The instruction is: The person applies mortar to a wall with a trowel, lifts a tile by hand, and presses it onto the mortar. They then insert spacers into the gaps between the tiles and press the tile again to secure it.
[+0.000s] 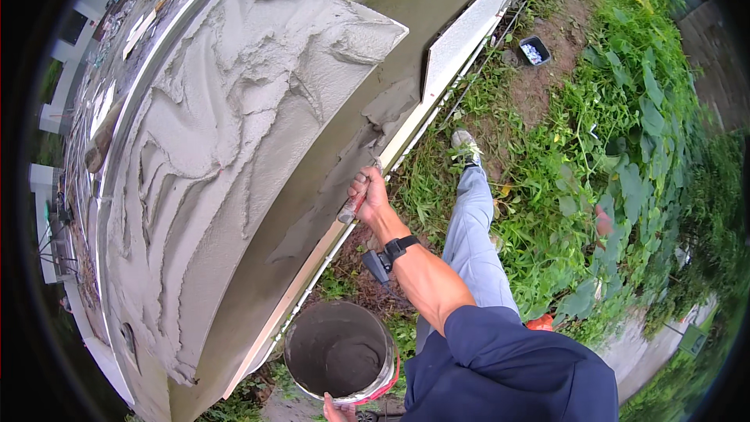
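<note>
"How's the right grip (pixel 370 189)?"
"Closed round a red-handled tool (pixel 351 208), by the strip of wet mortar (pixel 308 223)."
"And the left grip (pixel 337 411)?"
"At the rim of the bucket (pixel 311 344); it's mostly cut off, so I can't tell how closed."
"Any writing?"
"The bucket's outside shows white and red; any print's too small to read. Farther out, heaped mortar (pixel 211 125) lies left, a dark tub (pixel 539 62) upper right."

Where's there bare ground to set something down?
The brown soil below the black tub, with greenery on both sides, looks mostly bare. It's crowded around the bucket, with the board and left hand close by.
</note>
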Tool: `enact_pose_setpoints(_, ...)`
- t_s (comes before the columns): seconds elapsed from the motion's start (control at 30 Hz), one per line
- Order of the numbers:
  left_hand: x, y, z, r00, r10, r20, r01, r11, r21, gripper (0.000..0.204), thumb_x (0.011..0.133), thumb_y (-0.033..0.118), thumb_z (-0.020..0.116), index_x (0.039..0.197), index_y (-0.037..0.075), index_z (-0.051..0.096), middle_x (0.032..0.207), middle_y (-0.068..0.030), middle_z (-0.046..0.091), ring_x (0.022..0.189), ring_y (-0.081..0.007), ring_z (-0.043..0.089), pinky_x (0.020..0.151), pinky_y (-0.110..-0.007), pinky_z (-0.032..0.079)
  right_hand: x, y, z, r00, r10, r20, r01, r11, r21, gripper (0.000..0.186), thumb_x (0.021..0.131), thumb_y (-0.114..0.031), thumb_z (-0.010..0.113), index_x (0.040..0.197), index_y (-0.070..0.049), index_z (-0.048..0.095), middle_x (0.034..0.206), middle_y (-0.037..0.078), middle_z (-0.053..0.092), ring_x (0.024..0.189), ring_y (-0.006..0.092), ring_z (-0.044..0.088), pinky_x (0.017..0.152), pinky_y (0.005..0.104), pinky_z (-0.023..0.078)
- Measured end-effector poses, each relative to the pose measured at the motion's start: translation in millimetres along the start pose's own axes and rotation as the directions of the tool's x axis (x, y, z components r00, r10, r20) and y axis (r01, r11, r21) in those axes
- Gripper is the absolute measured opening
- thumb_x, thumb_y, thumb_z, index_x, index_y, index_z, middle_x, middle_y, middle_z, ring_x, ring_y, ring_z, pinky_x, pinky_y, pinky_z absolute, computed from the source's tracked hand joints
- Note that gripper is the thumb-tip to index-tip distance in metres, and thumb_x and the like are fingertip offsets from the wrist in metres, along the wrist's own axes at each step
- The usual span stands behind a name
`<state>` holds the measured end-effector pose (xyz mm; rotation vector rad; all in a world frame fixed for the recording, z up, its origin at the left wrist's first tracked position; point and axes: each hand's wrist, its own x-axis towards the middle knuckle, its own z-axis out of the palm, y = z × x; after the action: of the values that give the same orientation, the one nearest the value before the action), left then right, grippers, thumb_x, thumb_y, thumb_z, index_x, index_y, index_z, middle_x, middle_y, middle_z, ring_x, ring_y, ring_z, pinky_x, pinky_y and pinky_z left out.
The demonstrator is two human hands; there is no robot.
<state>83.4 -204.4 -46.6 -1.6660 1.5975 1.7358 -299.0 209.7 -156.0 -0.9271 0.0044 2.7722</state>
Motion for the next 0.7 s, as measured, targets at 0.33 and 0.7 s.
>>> enact_pose_setpoints(0.33, 14, -12, -11, 1.000, -0.010, -0.018, 0.011, 1.000, 0.028, 0.051, 0.091, 0.047, 0.060, 0.122, 0.006, 0.054, 0.113, -0.0092, 0.059, 0.102, -0.0274, 0.056, 0.090, -0.044, 0.047, -19, -9, 48, 0.989, -0.025, 0.145, 0.012, 0.996, 0.089, 0.013, 0.084, -0.015, 0.059, 0.083, -0.018, 0.046, 0.062, -0.004, 0.044, 0.049, 0.0098, 0.042, 0.047, 0.0273, 0.038)
enact_pose_setpoints(0.7, -10, -8, 7, 0.998, 0.055, -0.019, -0.054, 0.996, 0.074, 0.044, 0.084, 0.044, 0.071, 0.110, 0.013, 0.055, 0.095, -0.0020, 0.058, 0.086, -0.0207, 0.055, 0.080, -0.042, 0.048, -29, -42, 101, 0.975, -0.201, -0.097, 0.189, 0.975, -0.117, 0.011, 0.082, -0.008, 0.055, 0.084, -0.013, 0.046, 0.061, 0.000, 0.045, 0.046, 0.0123, 0.045, 0.041, 0.0293, 0.039)
